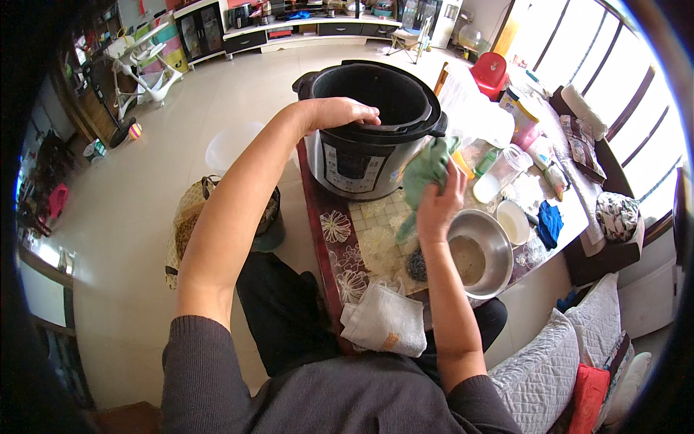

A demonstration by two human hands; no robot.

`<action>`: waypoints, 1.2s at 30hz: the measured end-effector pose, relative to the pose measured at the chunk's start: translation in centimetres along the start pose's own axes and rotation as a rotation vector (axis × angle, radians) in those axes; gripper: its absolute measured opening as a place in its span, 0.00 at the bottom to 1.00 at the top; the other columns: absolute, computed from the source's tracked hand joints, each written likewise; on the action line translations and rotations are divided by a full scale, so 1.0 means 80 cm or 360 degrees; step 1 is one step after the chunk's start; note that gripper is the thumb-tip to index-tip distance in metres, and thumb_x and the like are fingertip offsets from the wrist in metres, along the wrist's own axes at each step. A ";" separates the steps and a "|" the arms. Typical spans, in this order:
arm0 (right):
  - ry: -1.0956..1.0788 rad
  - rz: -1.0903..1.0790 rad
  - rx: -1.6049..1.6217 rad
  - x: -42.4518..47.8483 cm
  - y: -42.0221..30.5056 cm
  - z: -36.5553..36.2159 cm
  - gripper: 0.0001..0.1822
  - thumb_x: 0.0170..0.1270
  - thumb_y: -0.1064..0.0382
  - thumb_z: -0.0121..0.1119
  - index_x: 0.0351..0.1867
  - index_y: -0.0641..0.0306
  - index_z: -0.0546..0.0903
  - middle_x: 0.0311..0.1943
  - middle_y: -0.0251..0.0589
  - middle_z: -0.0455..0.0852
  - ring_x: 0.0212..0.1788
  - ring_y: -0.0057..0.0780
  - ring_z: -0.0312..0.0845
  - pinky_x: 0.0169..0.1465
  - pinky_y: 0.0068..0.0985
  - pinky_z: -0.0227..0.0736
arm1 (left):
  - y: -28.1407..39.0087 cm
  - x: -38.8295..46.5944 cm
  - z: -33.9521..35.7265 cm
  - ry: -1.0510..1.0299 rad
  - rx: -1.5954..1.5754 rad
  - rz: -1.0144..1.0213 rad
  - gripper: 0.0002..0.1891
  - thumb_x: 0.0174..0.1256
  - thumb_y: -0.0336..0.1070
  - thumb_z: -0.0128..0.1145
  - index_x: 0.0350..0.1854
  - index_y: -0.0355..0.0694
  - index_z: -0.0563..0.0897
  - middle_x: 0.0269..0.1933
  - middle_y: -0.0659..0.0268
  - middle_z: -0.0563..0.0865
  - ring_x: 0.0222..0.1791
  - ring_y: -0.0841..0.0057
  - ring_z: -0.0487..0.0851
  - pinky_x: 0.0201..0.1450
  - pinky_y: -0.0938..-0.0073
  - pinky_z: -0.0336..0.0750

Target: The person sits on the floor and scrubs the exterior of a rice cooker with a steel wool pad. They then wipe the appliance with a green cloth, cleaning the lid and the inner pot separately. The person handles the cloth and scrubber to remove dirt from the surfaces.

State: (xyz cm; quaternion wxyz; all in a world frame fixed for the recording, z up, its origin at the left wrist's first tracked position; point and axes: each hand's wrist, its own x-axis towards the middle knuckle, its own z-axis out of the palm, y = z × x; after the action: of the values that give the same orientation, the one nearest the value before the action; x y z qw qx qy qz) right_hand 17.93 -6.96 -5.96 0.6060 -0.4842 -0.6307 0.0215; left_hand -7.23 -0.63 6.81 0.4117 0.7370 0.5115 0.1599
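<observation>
An electric pressure cooker point(355, 163) without its lid stands at the far left part of a low table. Over the near rim of its dark pot reaches my left hand point(347, 113); whether its fingers grip the rim is hard to tell. My right hand point(442, 203) holds a crumpled green cloth point(428, 171) at the cooker's right side, above the table. Below that hand are a dark scouring ball point(416, 266) and a steel bowl point(490, 249) with cloudy liquid. A folded white towel point(385, 320) lies at the near edge.
A white bowl point(512, 222), a blue cloth point(550, 223), a clear plastic jar point(507, 168) and a green bottle point(486, 161) are on the table's right part. On the floor at left stand a patterned bag point(187, 217) and a dark bucket point(271, 230). Cushions point(542, 358) lie at lower right.
</observation>
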 end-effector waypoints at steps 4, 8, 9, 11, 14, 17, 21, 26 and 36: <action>-0.0173 -0.0081 0.0099 -0.042 -0.019 0.067 0.27 0.59 0.75 0.56 0.63 0.64 0.70 0.53 0.57 0.76 0.55 0.58 0.76 0.61 0.45 0.73 | 0.002 0.007 0.005 -0.0068 0.0073 0.0062 0.27 0.68 0.51 0.60 0.67 0.47 0.81 0.64 0.60 0.83 0.67 0.69 0.76 0.75 0.66 0.62; -0.0776 0.0355 -0.0263 -0.092 0.015 0.073 0.24 0.60 0.73 0.59 0.58 0.64 0.69 0.50 0.57 0.79 0.51 0.60 0.78 0.53 0.48 0.75 | 0.003 0.006 0.003 -0.0107 0.0023 0.0067 0.28 0.65 0.46 0.66 0.67 0.46 0.81 0.60 0.62 0.86 0.63 0.71 0.79 0.71 0.69 0.66; -0.1008 0.0499 -0.0356 -0.102 0.027 0.069 0.23 0.60 0.73 0.59 0.58 0.65 0.69 0.49 0.57 0.79 0.49 0.60 0.79 0.52 0.47 0.75 | 0.002 0.008 0.004 -0.0126 0.0015 0.0076 0.28 0.65 0.46 0.65 0.67 0.46 0.81 0.60 0.62 0.86 0.63 0.71 0.79 0.71 0.69 0.66; -0.0991 0.0357 -0.0308 -0.103 0.046 0.062 0.16 0.60 0.72 0.59 0.50 0.67 0.73 0.47 0.56 0.81 0.45 0.57 0.81 0.50 0.47 0.76 | -0.001 0.011 0.004 -0.0110 0.0017 0.0106 0.28 0.64 0.45 0.66 0.68 0.46 0.81 0.60 0.62 0.86 0.62 0.71 0.80 0.70 0.68 0.67; -0.0991 0.0603 -0.0136 -0.060 -0.011 0.034 0.12 0.56 0.72 0.59 0.44 0.67 0.77 0.46 0.53 0.83 0.43 0.54 0.81 0.49 0.46 0.76 | -0.002 0.009 0.008 -0.0056 0.0054 0.0089 0.28 0.65 0.44 0.65 0.68 0.45 0.80 0.59 0.62 0.87 0.60 0.72 0.82 0.68 0.68 0.70; -0.0480 -0.0335 0.0218 -0.052 -0.060 0.044 0.18 0.51 0.72 0.61 0.47 0.63 0.80 0.48 0.48 0.83 0.44 0.48 0.82 0.50 0.41 0.77 | -0.017 0.014 0.005 -0.0046 -0.0029 0.0182 0.28 0.60 0.46 0.70 0.64 0.45 0.84 0.55 0.63 0.89 0.52 0.75 0.84 0.61 0.74 0.75; -0.0691 -0.1188 -0.0345 -0.033 -0.094 0.100 0.22 0.63 0.66 0.57 0.59 0.55 0.83 0.60 0.44 0.79 0.65 0.43 0.72 0.69 0.41 0.66 | -0.008 0.012 0.011 -0.0026 0.0032 0.0137 0.27 0.66 0.45 0.65 0.67 0.43 0.81 0.56 0.61 0.88 0.57 0.74 0.83 0.65 0.72 0.72; -0.1058 -0.1845 -0.1165 -0.097 -0.011 0.178 0.28 0.69 0.60 0.46 0.69 0.70 0.72 0.73 0.45 0.70 0.78 0.41 0.58 0.82 0.38 0.43 | 0.002 0.009 0.011 -0.0035 0.0052 0.0110 0.27 0.65 0.45 0.65 0.67 0.44 0.81 0.59 0.59 0.87 0.59 0.71 0.83 0.67 0.69 0.71; -0.1711 -0.1779 -0.0710 -0.096 0.064 0.103 0.27 0.67 0.62 0.51 0.69 0.61 0.74 0.63 0.37 0.80 0.69 0.32 0.70 0.76 0.34 0.56 | -0.010 0.012 0.011 -0.0005 -0.0002 0.0153 0.26 0.63 0.45 0.67 0.65 0.45 0.83 0.55 0.63 0.89 0.56 0.73 0.84 0.67 0.69 0.72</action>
State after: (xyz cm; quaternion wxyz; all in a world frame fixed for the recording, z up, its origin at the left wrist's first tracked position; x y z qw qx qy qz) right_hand 12.87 -4.52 -16.97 0.0299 -0.1301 -0.9743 -0.1812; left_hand -6.73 -0.02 5.51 0.4050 0.7608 0.4747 0.1785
